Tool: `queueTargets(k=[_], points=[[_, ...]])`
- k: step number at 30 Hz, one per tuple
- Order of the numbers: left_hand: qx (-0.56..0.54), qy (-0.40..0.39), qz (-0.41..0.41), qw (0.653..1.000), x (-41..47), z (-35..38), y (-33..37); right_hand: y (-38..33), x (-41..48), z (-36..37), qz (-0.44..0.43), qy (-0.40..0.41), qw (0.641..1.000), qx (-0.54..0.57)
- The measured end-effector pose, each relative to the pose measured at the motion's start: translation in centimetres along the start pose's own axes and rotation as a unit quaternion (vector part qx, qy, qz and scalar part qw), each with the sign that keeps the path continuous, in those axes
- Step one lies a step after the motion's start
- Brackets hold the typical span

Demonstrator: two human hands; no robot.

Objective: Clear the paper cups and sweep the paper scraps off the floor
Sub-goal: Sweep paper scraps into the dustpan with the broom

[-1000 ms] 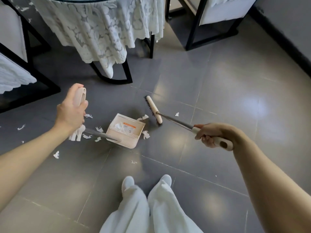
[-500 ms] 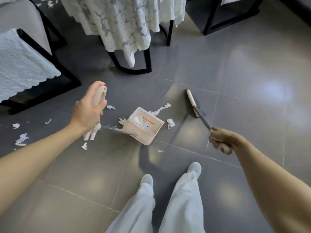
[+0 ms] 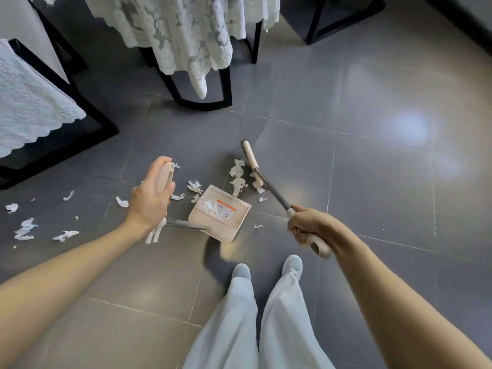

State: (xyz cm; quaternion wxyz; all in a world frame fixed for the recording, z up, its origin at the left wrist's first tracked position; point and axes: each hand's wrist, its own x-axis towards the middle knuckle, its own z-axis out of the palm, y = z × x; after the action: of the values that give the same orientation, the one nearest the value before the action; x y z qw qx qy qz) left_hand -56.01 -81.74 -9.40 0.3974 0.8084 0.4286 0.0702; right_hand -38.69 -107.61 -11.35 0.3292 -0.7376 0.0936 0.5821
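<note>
Your left hand (image 3: 151, 201) reaches in from the lower left on a nearly straight forearm; its fingers and thumb are curled round the beige grip at the top of the dustpan's long handle, knuckles toward you. The dustpan (image 3: 221, 213) itself sits on the grey floor (image 3: 359, 182) just ahead of your shoes (image 3: 241, 271), mouth facing away from you. Your right hand (image 3: 308, 226) comes in from the lower right with the wrist bent down; it is a closed fist wrapped round the beige end of the broom (image 3: 271, 190); the shaft slants up and left to the broom head (image 3: 250, 158), low at the floor just beyond the pan. Paper scraps (image 3: 237, 174) lie bunched against the head's left side, between it and the pan's mouth; a few more sit beside the pan's left edge; a looser scatter (image 3: 25, 229) lies well apart on the left, near the black chair frame (image 3: 87, 113).
</note>
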Motion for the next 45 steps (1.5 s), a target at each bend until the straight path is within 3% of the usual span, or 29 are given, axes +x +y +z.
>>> queueTargets(k=[3,7,12,17,22,26,38,45], points=[[-0.005,-0.008,-0.002,1.000,-0.1,0.1,-0.4,-0.9,-1.4,-1.2,0.001,0.005,0.998,0.058],[-0.020,-0.010,-0.010,1.000,-0.8,0.4,-1.2,-2.4,-1.6,-2.3,-0.014,0.018,0.998,0.057],[-0.037,0.019,-0.021,0.999,0.0,1.7,-1.0,-4.5,1.7,-2.3,-0.058,0.037,0.989,-0.127],[-0.029,0.022,0.000,0.999,3.6,2.3,0.2,-5.1,4.1,-0.3,-0.051,0.037,0.936,-0.346],[0.002,0.010,0.023,1.000,5.7,2.4,0.7,-4.3,2.3,1.9,-0.022,-0.075,0.943,-0.323],[0.004,0.012,0.026,1.000,6.0,1.9,0.5,-4.8,-1.0,0.6,0.009,-0.115,0.961,-0.251],[0.032,-0.048,0.075,0.996,2.9,0.8,-0.6,-0.9,-6.1,-2.4,-0.014,-0.015,0.991,-0.135],[0.042,-0.078,0.078,0.993,2.0,1.6,-0.3,2.6,-3.5,-0.2,-0.016,0.048,0.964,-0.261]])
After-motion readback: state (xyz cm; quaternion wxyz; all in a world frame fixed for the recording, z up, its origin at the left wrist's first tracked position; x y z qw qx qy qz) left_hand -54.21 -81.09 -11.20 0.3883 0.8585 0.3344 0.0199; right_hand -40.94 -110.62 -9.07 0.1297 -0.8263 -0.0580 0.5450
